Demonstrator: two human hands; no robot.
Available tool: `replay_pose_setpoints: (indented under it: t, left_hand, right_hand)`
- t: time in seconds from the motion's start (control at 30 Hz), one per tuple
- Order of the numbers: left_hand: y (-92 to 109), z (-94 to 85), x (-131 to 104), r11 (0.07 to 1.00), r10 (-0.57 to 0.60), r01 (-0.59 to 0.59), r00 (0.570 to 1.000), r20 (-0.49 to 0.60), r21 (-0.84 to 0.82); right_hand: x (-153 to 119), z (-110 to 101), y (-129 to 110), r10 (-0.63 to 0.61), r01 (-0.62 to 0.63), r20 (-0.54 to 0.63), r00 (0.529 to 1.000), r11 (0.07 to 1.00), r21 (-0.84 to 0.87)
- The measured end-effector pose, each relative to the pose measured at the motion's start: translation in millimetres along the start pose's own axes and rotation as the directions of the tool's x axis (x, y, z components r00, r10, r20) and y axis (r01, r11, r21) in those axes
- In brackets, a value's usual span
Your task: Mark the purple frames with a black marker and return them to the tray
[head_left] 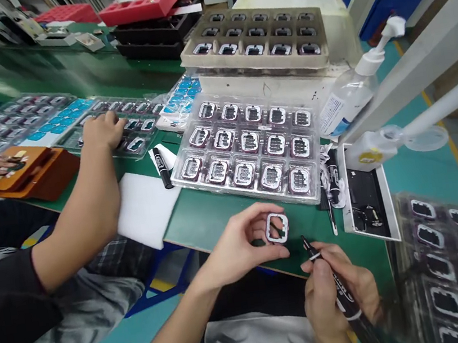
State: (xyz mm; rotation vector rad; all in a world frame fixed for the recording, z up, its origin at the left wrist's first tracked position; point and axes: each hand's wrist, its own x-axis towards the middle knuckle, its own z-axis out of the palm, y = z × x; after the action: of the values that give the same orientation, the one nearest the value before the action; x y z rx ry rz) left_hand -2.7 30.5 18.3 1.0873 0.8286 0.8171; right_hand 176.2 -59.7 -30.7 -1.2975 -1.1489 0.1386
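Marker point(345, 298) held tip-bared in the right grip point(325, 288) calls for a light touch, while the left grip point(242, 243) should steady the small frame point(278, 240) it holds.

Smooth plastic marker point(346, 298), glossy tray point(240, 189)

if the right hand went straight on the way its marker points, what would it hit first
Most likely the small frame in the left hand: the marker in the right hand points up and left toward its edge. Depth is unclear, so it might pass by toward the plastic tray.
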Motion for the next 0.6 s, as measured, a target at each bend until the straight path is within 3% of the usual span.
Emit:
replay_pose_setpoints:
  t: [0.2,0.37,0.6]
  left_hand:
    - [-14,6.2,-8,0.937,0.097,-0.081,0.995,-0.030,0.340]
    - [-21,4.9,-11,0.913,0.124,-0.097,0.991,-0.043,0.397]
    - [-25,6.4,-14,0.863,0.193,-0.150,0.980,-0.039,0.483]
  right_hand:
    - [18,16,-21,-0.005,0.001,0.074,0.997,0.998,0.055]
    - [23,19,-27,-0.007,-0.007,0.164,0.987,0.996,0.084]
    - [21,21,-21,-0.036,0.027,0.114,0.993,0.996,0.083]
